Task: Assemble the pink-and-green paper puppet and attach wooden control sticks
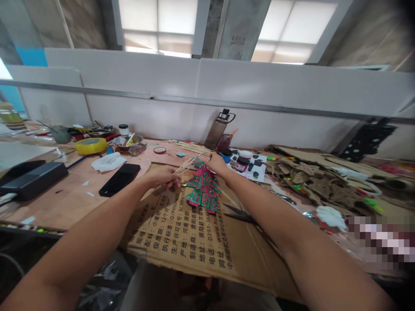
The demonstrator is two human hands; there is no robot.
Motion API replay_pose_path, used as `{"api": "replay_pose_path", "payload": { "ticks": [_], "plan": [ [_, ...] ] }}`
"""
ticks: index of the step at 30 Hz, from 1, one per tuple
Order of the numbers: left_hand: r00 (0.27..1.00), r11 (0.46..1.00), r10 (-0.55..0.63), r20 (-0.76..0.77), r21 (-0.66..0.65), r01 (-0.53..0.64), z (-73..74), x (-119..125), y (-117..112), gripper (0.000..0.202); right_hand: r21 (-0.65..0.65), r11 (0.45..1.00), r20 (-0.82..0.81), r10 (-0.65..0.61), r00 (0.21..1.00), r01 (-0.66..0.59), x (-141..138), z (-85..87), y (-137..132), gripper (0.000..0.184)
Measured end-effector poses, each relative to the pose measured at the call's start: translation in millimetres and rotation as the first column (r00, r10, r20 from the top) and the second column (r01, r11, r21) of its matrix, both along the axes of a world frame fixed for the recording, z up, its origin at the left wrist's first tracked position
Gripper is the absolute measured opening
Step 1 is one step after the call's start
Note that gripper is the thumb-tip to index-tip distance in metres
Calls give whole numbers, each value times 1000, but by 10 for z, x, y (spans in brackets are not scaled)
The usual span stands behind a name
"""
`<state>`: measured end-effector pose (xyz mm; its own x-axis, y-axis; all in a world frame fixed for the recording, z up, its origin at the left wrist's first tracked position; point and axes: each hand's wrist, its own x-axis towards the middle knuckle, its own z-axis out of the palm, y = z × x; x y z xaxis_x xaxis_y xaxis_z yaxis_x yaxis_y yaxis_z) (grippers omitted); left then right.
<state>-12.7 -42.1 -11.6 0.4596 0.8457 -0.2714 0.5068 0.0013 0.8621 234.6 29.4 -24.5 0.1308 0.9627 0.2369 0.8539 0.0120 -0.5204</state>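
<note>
My left hand (166, 176) is closed around a few thin wooden sticks (185, 166), whose ends point up and to the right. Beyond the cardboard's far edge, my right hand (218, 164) has its fingers drawn together by the near end of a pile of similar sticks (188, 147); what they pinch is too small to make out. Between my hands lies a pink and green tree-shaped decoration (203, 188) with glittery dots, flat on a printed cardboard sheet (181, 255). Dark scissors (241, 214) lie on the cardboard, partly hidden under my right forearm.
A black phone (119, 179), crumpled tissue (108, 162) and yellow tape roll (90, 146) lie at left. At the back stand a bottle (215, 131) and paint jars (242, 164). Cut cardboard pieces (311, 175) are heaped at right. A white partition (155, 116) bounds the table.
</note>
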Motion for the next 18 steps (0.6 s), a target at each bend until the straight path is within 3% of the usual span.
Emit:
{"api": "replay_pose_path", "payload": {
  "ticks": [5, 7, 9, 14, 18],
  "plan": [
    [962, 971, 240, 134, -39, -237, 11, -28, 80, 15, 54, 996, -5, 74, 997, -73, -41, 217, -276, 38],
    [934, 968, 251, 255, -88, -236, 44, 3, 46, 15, 78, 988, -25, 133, 991, -130, -57, 289, -421, 33],
    [907, 983, 178, 382, -109, -147, 83, 52, -26, 18, 89, 975, -71, 211, 975, -204, -67, 325, -581, 29],
    [888, 990, -67, 454, -83, 117, 98, 191, -236, 34, 99, 865, -394, 488, 779, -492, -109, 316, -999, 40],
    [895, 967, -222, 386, -29, 252, 60, 268, -325, 44, 165, 849, -423, 521, 742, -502, -177, 264, -1175, 39]
  ]
}}
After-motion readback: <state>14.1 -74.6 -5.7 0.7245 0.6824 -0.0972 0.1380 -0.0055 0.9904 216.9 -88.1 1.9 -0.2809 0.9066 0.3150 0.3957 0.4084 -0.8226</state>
